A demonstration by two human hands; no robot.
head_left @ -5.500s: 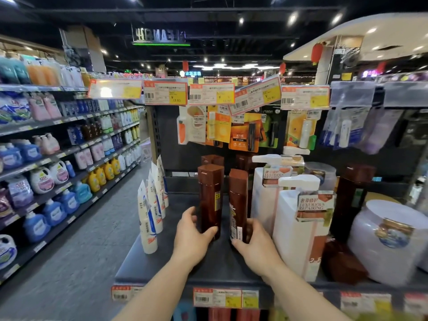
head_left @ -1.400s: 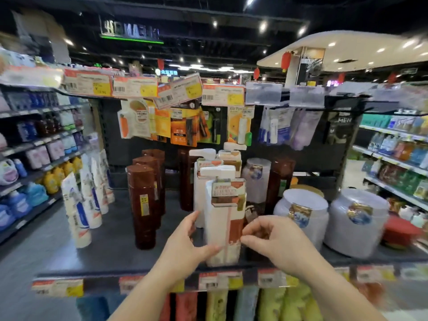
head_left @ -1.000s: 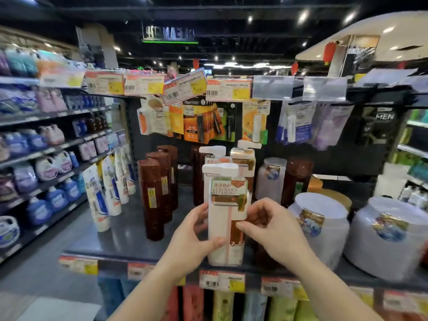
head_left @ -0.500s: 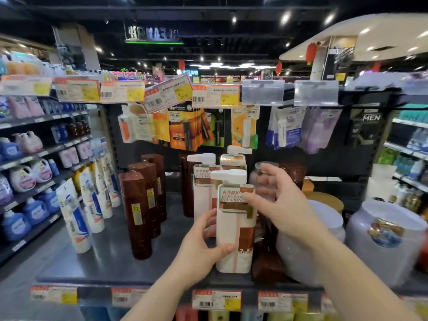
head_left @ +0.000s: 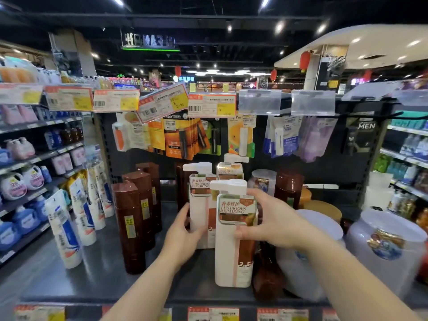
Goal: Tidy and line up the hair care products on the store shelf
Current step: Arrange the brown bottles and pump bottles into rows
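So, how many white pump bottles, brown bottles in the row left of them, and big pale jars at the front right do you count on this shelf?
white pump bottles: 3
brown bottles in the left row: 3
big pale jars at the front right: 2
Total: 8

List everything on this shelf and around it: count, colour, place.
white pump bottles: three, white with brown labels, shelf centre, in a row front to back
brown bottles: three, dark brown, left of the pump bottles, in a row
white tubes: several, white and blue, shelf's left edge
lilac tubs: at least three, pale lilac, right side
hanging packs: many, orange, yellow, purple, above the shelf
price tags: several, white and yellow, upper rail
left hand: on the second pump bottle
right hand: gripping the front pump bottle
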